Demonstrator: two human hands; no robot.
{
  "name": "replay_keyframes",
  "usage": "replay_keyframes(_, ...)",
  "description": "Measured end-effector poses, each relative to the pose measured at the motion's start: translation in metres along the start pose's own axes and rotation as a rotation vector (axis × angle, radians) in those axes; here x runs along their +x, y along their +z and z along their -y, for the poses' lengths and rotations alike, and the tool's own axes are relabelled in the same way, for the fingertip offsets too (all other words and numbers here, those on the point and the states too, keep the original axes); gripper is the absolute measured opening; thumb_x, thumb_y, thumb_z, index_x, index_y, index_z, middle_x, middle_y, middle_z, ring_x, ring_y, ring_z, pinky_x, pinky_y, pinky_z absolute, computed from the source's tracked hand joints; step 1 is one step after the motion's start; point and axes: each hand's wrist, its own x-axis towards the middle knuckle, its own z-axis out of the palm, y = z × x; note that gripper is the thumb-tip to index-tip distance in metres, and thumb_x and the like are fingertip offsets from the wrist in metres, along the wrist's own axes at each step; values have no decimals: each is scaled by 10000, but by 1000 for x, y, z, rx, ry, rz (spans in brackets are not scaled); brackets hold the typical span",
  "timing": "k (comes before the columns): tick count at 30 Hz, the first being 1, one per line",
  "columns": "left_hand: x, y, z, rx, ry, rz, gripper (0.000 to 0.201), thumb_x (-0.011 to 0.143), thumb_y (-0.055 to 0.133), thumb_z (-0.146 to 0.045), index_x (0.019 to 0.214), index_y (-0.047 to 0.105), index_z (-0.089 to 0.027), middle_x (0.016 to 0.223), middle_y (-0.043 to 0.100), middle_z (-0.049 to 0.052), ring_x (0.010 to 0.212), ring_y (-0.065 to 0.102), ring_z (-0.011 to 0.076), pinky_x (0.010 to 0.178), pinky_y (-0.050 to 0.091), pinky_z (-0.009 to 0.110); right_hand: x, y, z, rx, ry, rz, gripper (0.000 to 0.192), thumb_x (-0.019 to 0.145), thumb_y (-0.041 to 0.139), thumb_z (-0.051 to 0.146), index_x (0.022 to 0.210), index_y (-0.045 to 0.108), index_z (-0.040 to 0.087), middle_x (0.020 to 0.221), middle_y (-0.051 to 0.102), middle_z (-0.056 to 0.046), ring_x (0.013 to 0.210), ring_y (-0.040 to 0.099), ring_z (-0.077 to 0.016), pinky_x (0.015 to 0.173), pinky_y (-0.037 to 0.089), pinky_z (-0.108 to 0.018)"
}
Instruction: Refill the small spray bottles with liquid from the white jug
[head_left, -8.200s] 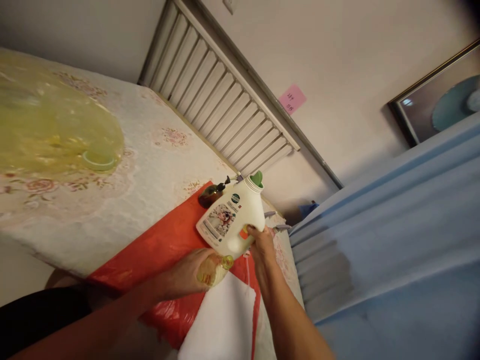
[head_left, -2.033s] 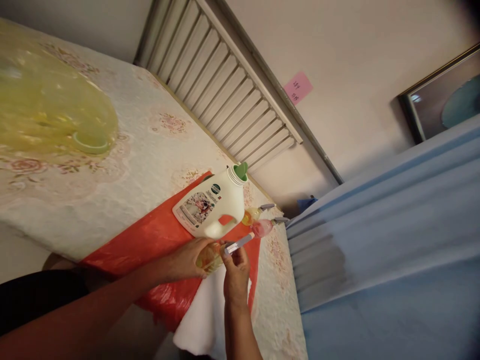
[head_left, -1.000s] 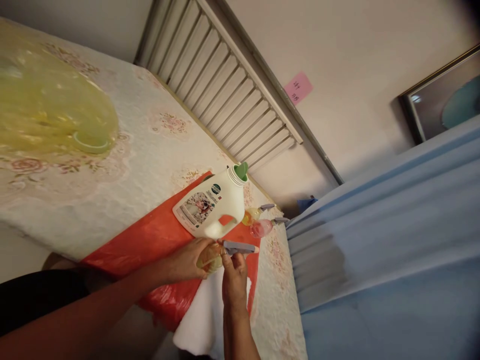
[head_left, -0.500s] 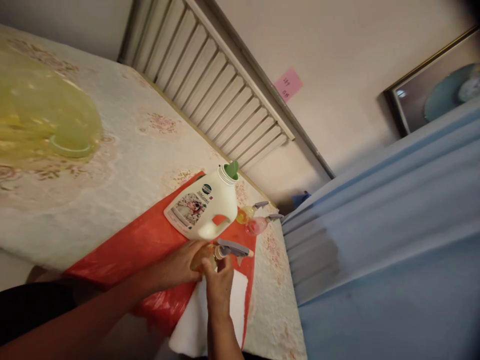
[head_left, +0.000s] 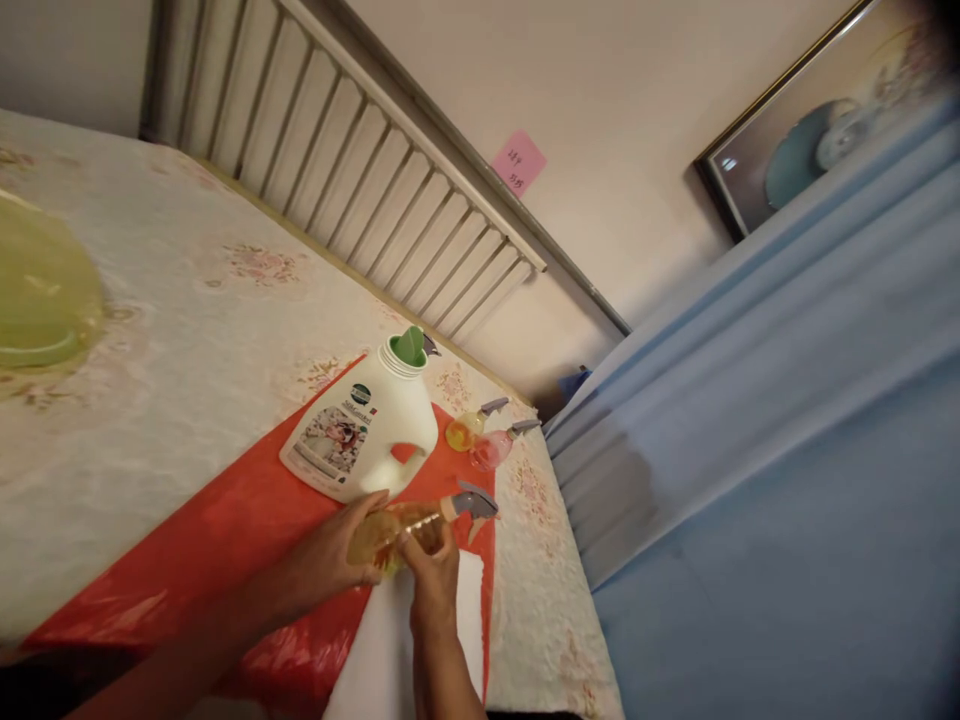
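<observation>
Both hands are on one amber spray bottle (head_left: 407,517) with a grey trigger head pointing right. My left hand (head_left: 358,545) wraps round its base end. My right hand (head_left: 433,560) grips its middle from below, thumb against the side, beneath the trigger head. Just behind stands a large cream detergent jug (head_left: 375,430) with a green spout in its uncapped mouth. A white cloth or paper sheet (head_left: 390,650) lies under my right wrist, on a red plastic sheet (head_left: 202,540).
A yellow spray bottle (head_left: 466,430) and a pink spray bottle (head_left: 492,450) stand beyond the jug. A translucent yellow basin (head_left: 45,280) sits far left on the flowered tablecloth (head_left: 180,350). A radiator (head_left: 337,150) runs behind; a blue curtain (head_left: 720,430) hangs right.
The view has shifted, so most things sit further left. My right hand has moved from the bottle's neck down to its body, and more of the bottle shows between my hands.
</observation>
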Motion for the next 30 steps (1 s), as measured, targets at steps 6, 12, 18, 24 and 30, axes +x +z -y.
replay_keyframes(6, -1, -1, -3, -45, -6, 48, 598, 764, 654, -245, 1334, 518, -126, 1310, 647, 122, 1230, 571, 311, 1023, 450, 392, 45, -59, 11, -176, -106, -204, 436, 681, 721, 413, 1021, 633, 155, 898, 737, -49, 830, 701, -215, 732, 549, -315)
replay_keyframes(12, -1, 1, -6, -66, -83, 119, 520, 772, 664, -278, 1269, 602, -137, 1159, 727, 86, 1019, 670, 299, 888, 524, 359, 120, -111, 15, -424, -107, -414, 446, 605, 797, 363, 966, 668, 135, 915, 735, -76, 879, 677, -249, 758, 514, -313)
replay_keyframes(18, 2, 4, 6, -46, -88, 127, 475, 783, 664, -289, 1253, 620, -240, 1192, 715, 64, 1052, 658, 275, 911, 523, 346, 176, -133, -11, -622, -35, -451, 324, 885, 663, 344, 1139, 616, 148, 1134, 655, -81, 982, 650, -228, 853, 544, -412)
replay_keyframes(24, 4, 0, -11, -24, -114, 181, 431, 807, 620, -264, 1236, 623, -221, 1176, 720, 53, 1057, 651, 267, 909, 518, 327, 197, -138, -32, -674, 7, -452, 330, 937, 598, 334, 1225, 570, 174, 1231, 603, -86, 1033, 632, -229, 865, 550, -434)
replay_keyframes(30, 6, 4, -10, -77, -104, 181, 429, 790, 634, -220, 1219, 648, -249, 1171, 730, 45, 1054, 665, 285, 910, 528, 347, 190, -139, -36, -605, -13, -512, 416, 817, 727, 370, 1149, 610, 148, 1073, 684, -78, 961, 669, -239, 829, 540, -379)
